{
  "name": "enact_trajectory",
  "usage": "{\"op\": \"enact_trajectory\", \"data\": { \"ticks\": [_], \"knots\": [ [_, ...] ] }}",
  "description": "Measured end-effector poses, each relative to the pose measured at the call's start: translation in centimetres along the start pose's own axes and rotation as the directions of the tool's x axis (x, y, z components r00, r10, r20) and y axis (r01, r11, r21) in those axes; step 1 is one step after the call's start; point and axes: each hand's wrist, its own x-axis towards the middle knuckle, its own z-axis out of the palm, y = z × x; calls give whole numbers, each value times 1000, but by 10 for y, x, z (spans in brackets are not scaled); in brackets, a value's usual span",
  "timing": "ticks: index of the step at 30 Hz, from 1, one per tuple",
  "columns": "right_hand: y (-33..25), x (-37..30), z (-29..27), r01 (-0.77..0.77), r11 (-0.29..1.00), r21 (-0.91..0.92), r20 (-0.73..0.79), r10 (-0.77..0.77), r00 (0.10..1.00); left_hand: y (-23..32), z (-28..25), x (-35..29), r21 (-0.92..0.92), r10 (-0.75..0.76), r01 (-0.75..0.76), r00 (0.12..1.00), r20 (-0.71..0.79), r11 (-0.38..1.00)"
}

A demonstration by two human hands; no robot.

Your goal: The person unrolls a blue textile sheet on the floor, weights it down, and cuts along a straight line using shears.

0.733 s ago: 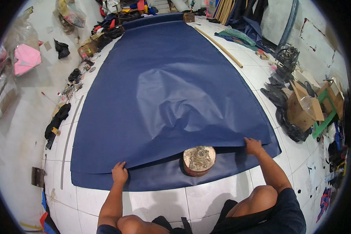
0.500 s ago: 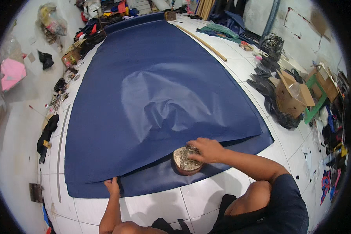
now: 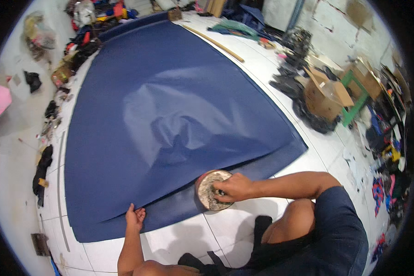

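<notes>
A large dark blue coated sheet (image 3: 110,119) lies spread on the floor, its near edge raised above another blue layer (image 3: 170,212). My right hand (image 3: 234,187) is closed on the small handle of a round, cement-topped weight (image 3: 209,198) with a reddish side. The weight tilts with its top toward me, by the upper sheet's near edge; whether its base is off the lower layer I cannot tell. At the near left, my left hand (image 3: 136,217) is at the upper sheet's edge, thumb and fingers apart.
White floor tiles (image 3: 170,237) surround the sheets. A rolled part (image 3: 133,26) lies at the far end with a small block (image 3: 174,14) beside it. A long stick (image 3: 216,43), cardboard box (image 3: 324,94) and green frame (image 3: 355,96) lie right. A thin strip (image 3: 61,193) runs along the left.
My right hand has closed on the weight's handle and tipped its top toward me. My left thumb and fingers have spread at the sheet edge. The view has shifted right.
</notes>
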Motion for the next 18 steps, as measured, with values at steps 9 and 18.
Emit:
{"op": "enact_trajectory", "data": {
  "ticks": [9, 18],
  "knots": [
    [-27, -62, 18, -40, 973, 229, 292, -29, 956, -29, 15, 1, 182, 109, -80, 982, -154, 980],
    [-11, -65, 27, -34, 906, 422, 385, -144, 912, -21, 27, -17, 415, 155, -66, 971, -184, 908]
  ]
}}
